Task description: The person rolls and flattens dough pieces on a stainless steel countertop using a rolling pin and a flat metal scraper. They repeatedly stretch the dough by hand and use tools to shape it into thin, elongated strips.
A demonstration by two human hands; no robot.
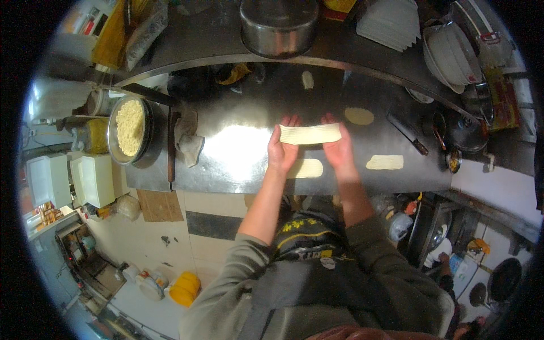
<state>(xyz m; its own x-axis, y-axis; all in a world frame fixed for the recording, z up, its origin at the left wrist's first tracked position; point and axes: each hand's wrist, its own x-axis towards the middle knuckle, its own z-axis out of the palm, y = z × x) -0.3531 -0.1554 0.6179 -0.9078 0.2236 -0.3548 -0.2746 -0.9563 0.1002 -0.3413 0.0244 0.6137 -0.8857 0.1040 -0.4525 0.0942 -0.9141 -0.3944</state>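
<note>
A pale, flat strip of dough (310,134) with fine lengthwise lines stretches between my two hands above the steel worktable (221,178). My left hand (284,153) holds its left end, thumb on top and fingers underneath. Its right end is in my right hand (338,149), held the same way. Below them another lined dough piece (309,168) lies on the steel, partly hidden by my left hand and wrist. To the right rests a third lined piece (385,162). Farther back are a smooth oval piece (359,115) and a small pale piece (307,80).
A cleaver (406,132) lies at the right, near a small bowl (454,161). At the left are a crumpled cloth (189,144) and a bowl of pale small pieces (129,127). A raised shelf (204,59) carries a steel pot (279,29). Another person's hand (444,257) shows at lower right.
</note>
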